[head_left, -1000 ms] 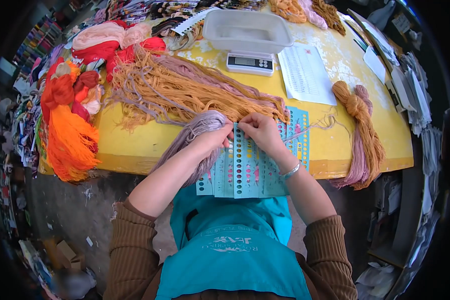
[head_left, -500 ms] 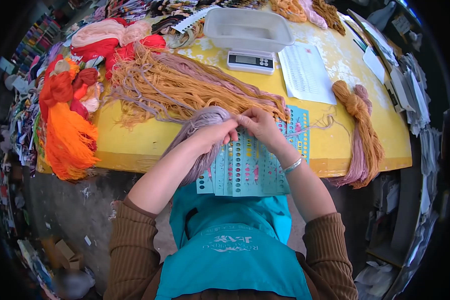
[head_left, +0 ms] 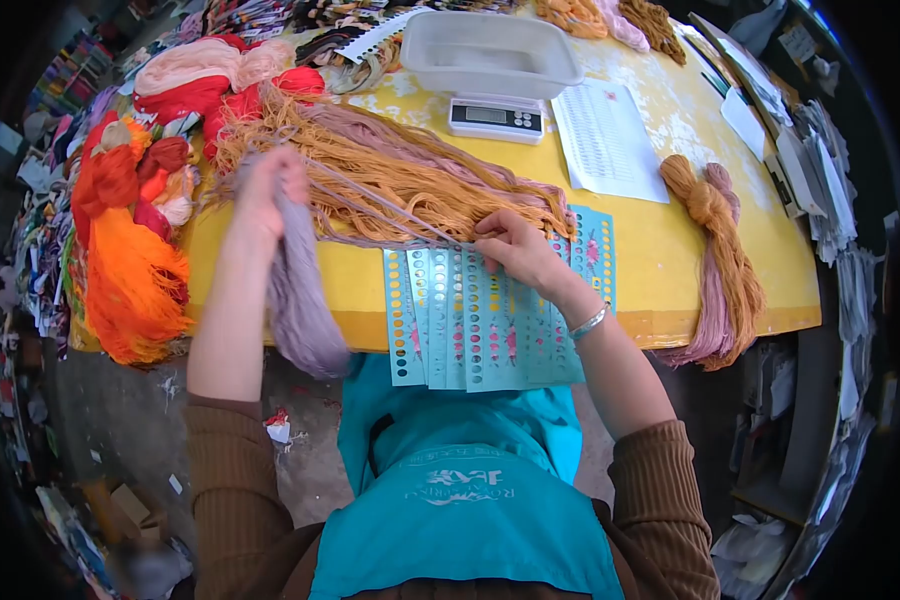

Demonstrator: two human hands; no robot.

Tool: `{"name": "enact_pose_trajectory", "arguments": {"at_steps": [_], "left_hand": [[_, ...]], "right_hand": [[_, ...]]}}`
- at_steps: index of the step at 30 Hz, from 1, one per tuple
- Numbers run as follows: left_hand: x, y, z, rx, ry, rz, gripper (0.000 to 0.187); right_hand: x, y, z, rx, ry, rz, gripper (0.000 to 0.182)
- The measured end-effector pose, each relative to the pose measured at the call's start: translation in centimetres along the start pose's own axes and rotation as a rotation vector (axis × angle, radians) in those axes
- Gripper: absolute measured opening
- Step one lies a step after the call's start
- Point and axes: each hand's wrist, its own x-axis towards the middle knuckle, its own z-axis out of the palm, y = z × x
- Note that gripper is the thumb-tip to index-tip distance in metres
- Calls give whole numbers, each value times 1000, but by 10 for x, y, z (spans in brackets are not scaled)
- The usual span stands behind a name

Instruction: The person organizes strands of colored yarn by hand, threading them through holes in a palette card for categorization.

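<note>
My left hand (head_left: 273,188) is closed around a hank of greyish-purple thread (head_left: 305,290), whose loose length hangs over the table's front edge. From this hand a few strands stretch right across the orange-gold thread bundle (head_left: 400,185) to my right hand (head_left: 522,248). My right hand is pinched shut on those strands, just above a row of overlapping turquoise punched cards (head_left: 470,330). The cards have columns of holes and pink printed flowers, and they stick out past the table edge. Several holes have coloured thread in or behind them.
The yellow table (head_left: 630,290) bears a digital scale (head_left: 495,117) under a clear plastic tub (head_left: 490,55) and a printed sheet (head_left: 610,140). Orange thread (head_left: 135,280) and red thread (head_left: 195,95) lie left. A gold-and-pink hank (head_left: 715,250) overhangs the right front edge.
My left hand has swung left and away from my right hand, carrying the purple hank and drawing strands taut between them. My right hand stays near the cards, whose left part is now uncovered.
</note>
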Motion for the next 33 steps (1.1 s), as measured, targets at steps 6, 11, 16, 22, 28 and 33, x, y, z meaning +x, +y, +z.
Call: {"name": "enact_pose_trajectory", "arguments": {"at_steps": [6,11,16,22,28,33], "left_hand": [[18,18,-47,-252,285,324,9],[-44,-49,50,-81,-120,66,41],[-89,-86,93,-43,-422,-55,64],[-115,-90,102,156,-548,-52,68],[-126,-90,96,226,-617,49,63],[-125,-96,94,309,-602,99,62]], "right_hand": [[2,7,2,1,33,-46,28],[2,12,7,14,70,-83,24],[-10,-9,46,321,136,-345,11],[-41,-62,75,663,-18,-113,9],[-49,-55,76,1004,-198,-81,6],[-58,-57,83,853,-82,-93,5]]}}
